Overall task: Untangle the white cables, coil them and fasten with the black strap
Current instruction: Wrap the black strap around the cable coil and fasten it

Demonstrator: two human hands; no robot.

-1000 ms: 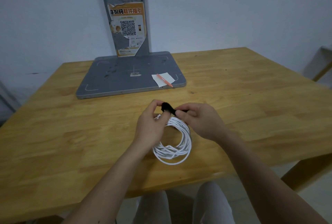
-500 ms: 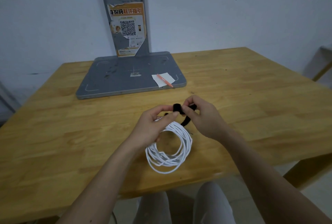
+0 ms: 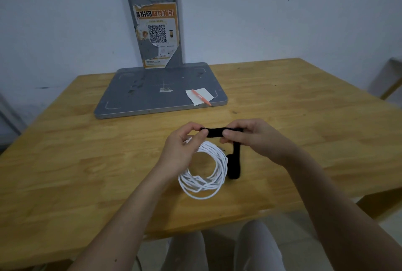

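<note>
The white cable [image 3: 214, 170] hangs as a round coil above the wooden table [image 3: 65, 162], near its front edge. My left hand [image 3: 182, 146] grips the top of the coil and pinches one end of the black strap [image 3: 215, 132]. My right hand [image 3: 256, 138] pinches the strap further along, so a short length is stretched flat between both hands. The rest of the strap hangs down from my right hand, beside the coil's right side.
A grey metal stand base [image 3: 152, 96] sits at the back of the table, with a white paper slip [image 3: 199, 95] and an orange pen [image 3: 201, 100] on it. Its post carries a QR-code poster [image 3: 156, 33]. My knees show below the table's front edge.
The strap, bunched at the top of the coil a second ago, has been pulled out. My right hand moved rightwards, and a long tail now dangles beside the coil.
</note>
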